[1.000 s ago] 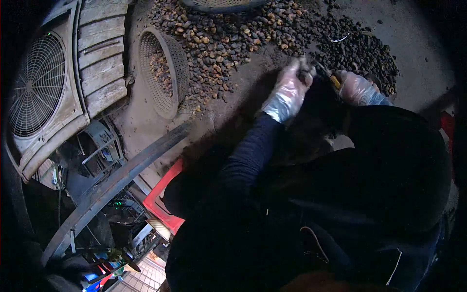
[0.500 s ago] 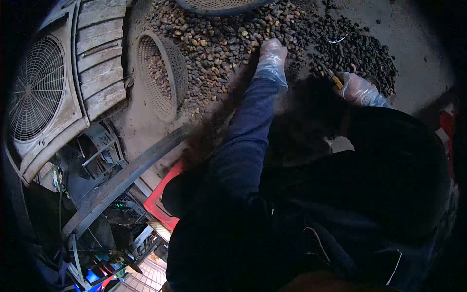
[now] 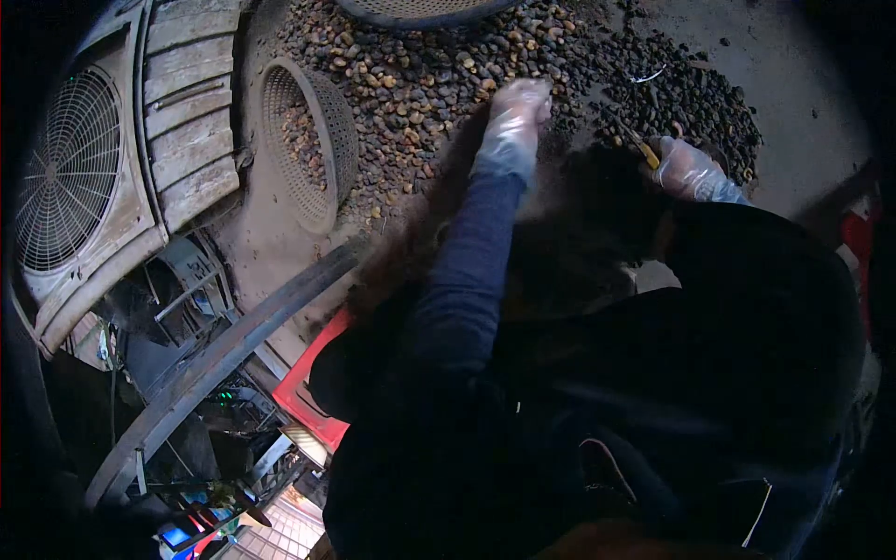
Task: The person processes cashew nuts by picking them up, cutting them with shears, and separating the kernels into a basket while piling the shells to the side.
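My left hand, in a clear plastic glove, is over the near edge of a heap of brown nuts that look like unshelled cashews. Its fingers are curled together; whatever may be in them is hidden. On the right, my gloved right hand grips a tool with a yellow handle and a thin metal blade, perhaps a knife. The tool points up and left, towards a pile of dark shell-like pieces.
A round perforated basket leans on its side at the left, with nuts inside. Another basket stands at the top edge. Farther left are a fan grille, a curved metal bar and a red plastic piece.
My left hand has shifted slightly left and its fingers look more curled. My right hand and the yellow-handled tool stay nearly in place.
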`<state>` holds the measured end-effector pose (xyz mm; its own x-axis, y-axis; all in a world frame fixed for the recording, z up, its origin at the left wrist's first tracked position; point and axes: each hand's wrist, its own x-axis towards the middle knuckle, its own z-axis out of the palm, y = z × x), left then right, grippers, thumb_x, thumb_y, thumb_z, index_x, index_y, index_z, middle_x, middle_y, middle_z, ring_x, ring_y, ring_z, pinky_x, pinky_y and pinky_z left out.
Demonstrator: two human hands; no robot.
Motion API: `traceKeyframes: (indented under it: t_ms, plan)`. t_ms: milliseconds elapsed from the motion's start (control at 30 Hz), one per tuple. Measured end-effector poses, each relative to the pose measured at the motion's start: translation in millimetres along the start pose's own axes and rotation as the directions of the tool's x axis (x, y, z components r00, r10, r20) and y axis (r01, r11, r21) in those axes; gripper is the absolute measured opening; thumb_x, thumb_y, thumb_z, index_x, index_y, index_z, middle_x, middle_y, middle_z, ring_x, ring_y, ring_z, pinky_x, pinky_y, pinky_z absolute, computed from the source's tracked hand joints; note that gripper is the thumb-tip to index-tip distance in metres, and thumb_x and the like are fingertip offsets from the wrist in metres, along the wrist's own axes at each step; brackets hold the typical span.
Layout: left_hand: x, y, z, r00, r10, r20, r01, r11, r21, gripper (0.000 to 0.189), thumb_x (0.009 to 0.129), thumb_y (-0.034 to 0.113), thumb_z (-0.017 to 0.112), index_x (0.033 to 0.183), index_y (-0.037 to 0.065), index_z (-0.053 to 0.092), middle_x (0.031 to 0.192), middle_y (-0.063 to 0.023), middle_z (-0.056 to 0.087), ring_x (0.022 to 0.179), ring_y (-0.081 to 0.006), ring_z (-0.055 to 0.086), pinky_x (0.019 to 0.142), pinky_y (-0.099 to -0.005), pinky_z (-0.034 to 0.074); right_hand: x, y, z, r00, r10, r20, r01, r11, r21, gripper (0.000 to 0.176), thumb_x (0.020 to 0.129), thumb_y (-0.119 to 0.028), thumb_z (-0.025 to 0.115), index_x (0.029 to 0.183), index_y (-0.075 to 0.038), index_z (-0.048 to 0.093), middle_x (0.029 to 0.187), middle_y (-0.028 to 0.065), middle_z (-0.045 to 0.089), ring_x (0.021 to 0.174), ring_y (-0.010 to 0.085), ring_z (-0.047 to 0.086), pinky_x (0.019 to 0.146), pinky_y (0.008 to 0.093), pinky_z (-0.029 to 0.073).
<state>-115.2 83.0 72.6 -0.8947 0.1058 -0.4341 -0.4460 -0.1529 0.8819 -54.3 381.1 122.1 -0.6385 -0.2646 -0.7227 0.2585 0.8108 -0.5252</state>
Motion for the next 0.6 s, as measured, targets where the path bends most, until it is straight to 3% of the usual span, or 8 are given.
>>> traceKeyframes:
  t_ms: [67,133,233,367,433,500,567,600]
  plan:
    - [61.2,-40.2,-5.2,1.0,-0.015,-0.023,0.024,0.896,0.444,0.013,0.095,0.019,0.075,0.1,0.007,0.077,0.081,-0.0018,0.07,0.071,-0.0153,0.067,0.062,-0.0341,0.055,6.7,8.9,6.2,1.0,0.005,-0.028,-0.006,0.999,-0.053,0.044,0.095,-0.032,0.076,0.132,-0.008,0.069,0.112,0.0213,0.077,0.109,0.04,0.073,0.092,0.0482,0.056]
    - [71.3,-50.9,-5.0,0.995,0.1,-0.001,-0.056,0.562,0.825,0.013,0.094,0.018,0.075,0.099,0.006,0.078,0.083,-0.0039,0.071,0.073,-0.0177,0.069,0.064,-0.0353,0.057,7.8,10.2,7.4,0.999,0.009,-0.052,-0.014,0.995,-0.096,0.045,0.095,-0.031,0.076,0.133,-0.008,0.069,0.113,0.0213,0.077,0.11,0.0394,0.073,0.094,0.0478,0.056]
    - [69.6,-61.1,-0.3,0.988,0.147,0.053,-0.098,0.314,0.944,0.013,0.094,0.017,0.074,0.099,0.005,0.078,0.085,-0.007,0.072,0.075,-0.0212,0.071,0.067,-0.037,0.059,4.6,7.2,4.0,0.999,0.042,-0.025,-0.044,0.995,-0.091,0.047,0.095,-0.03,0.076,0.136,-0.008,0.068,0.118,0.0217,0.076,0.112,0.0389,0.073,0.096,0.0473,0.056]
    - [53.7,-72.7,-10.6,0.986,0.141,0.09,-0.13,0.315,0.94,0.013,0.093,0.015,0.073,0.098,0.004,0.078,0.088,-0.0111,0.074,0.079,-0.026,0.074,0.072,-0.0394,0.062,9.7,12.2,7.5,1.0,0.023,0.006,-0.023,1.0,-0.004,0.051,0.095,-0.031,0.076,0.139,-0.007,0.067,0.122,0.0223,0.076,0.115,0.0394,0.072,0.099,0.0466,0.056]
    - [54.9,-86.6,-23.9,0.998,0.043,0.041,-0.056,0.442,0.895,0.015,0.091,0.013,0.072,0.101,0.002,0.075,0.088,-0.0123,0.073,0.078,-0.0241,0.072,0.075,-0.0393,0.061,9.8,11.2,2.6,1.0,0.025,0.008,-0.025,1.0,0.015,0.053,0.095,-0.032,0.077,0.14,-0.006,0.067,0.123,0.0223,0.075,0.116,0.0395,0.072,0.1,0.0465,0.056]
    - [5.3,-14.1,-7.6,0.971,-0.237,-0.022,0.233,0.929,0.288,0.017,0.091,0.016,0.072,0.101,0.003,0.073,0.082,-0.009,0.068,0.07,-0.0219,0.066,0.076,-0.04,0.058,-1.8,-2.1,-6.3,0.996,0.078,0.036,-0.077,0.997,-0.017,0.055,0.095,-0.033,0.077,0.141,-0.005,0.065,0.123,0.0225,0.075,0.118,0.0392,0.071,0.1,0.046,0.055]
    - [-6.9,37.2,-4.8,0.999,-0.037,-0.001,0.037,0.995,-0.094,0.016,0.09,0.004,0.072,0.105,0.007,0.067,0.076,-0.0005,0.06,0.071,-0.012,0.057,0.069,-0.0275,0.053,-6.4,-2.2,-8.3,0.998,0.067,0.005,-0.067,0.998,0.021,0.055,0.095,-0.033,0.077,0.141,-0.005,0.065,0.123,0.0227,0.075,0.118,0.0396,0.071,0.1,0.0461,0.055]
    - [-10.1,80.7,6.9,0.995,0.037,-0.095,-0.064,0.953,-0.297,0.037,0.092,0.021,0.076,0.12,0.004,0.061,0.096,-0.0078,0.062,0.086,-0.0209,0.063,0.082,-0.0367,0.059,-7.6,-2.9,-6.0,0.998,0.054,-0.023,-0.053,0.997,0.054,0.055,0.095,-0.032,0.076,0.141,-0.005,0.065,0.124,0.0229,0.075,0.118,0.04,0.071,0.1,0.0462,0.056]
